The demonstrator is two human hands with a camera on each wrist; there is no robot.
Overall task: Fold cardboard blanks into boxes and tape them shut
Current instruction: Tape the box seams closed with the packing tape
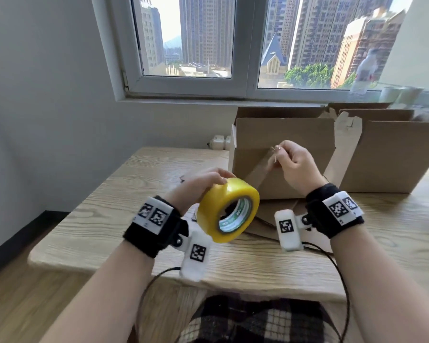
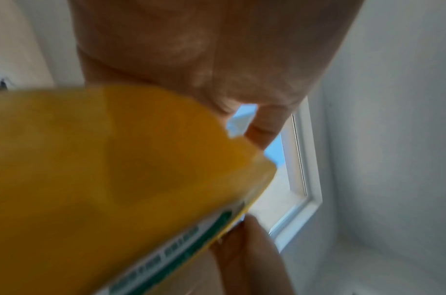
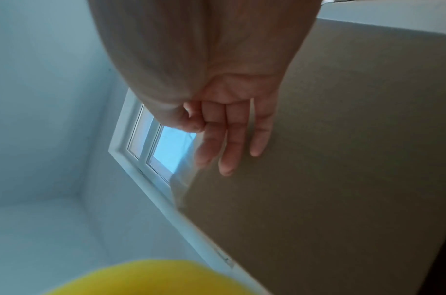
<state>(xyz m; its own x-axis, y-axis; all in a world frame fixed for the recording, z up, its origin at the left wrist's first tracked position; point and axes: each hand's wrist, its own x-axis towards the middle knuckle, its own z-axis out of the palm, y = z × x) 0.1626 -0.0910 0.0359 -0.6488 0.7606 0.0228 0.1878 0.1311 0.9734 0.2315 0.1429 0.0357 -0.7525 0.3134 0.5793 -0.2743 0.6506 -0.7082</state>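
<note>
Tape roll (image 1: 228, 210), glossy yellow on a green-printed white core with illegible lettering, is gripped mid-frame by the left hand (image 1: 203, 180), its clear end pinched by the right hand (image 1: 296, 162) before an upright corrugated cardboard box (image 1: 282, 134).

Fat roll of clear yellow packing tape (image 1: 228, 210) with a white-and-green printed core, held up off the pale wooden tabletop, tilted so the core's opening faces down and toward the camera. Strip of clear tape (image 1: 263, 169) pulled taut from the roll, running up and right in front of the nearest box. Open brown cardboard box (image 1: 282, 157) standing upright at the far side of the tabletop, top flaps raised. Second brown cardboard box (image 1: 391, 154) just beside it on the right, likewise open. Flat brown cardboard blank (image 1: 278, 219) lying on the tabletop in front of the boxes, below the roll.
</note>
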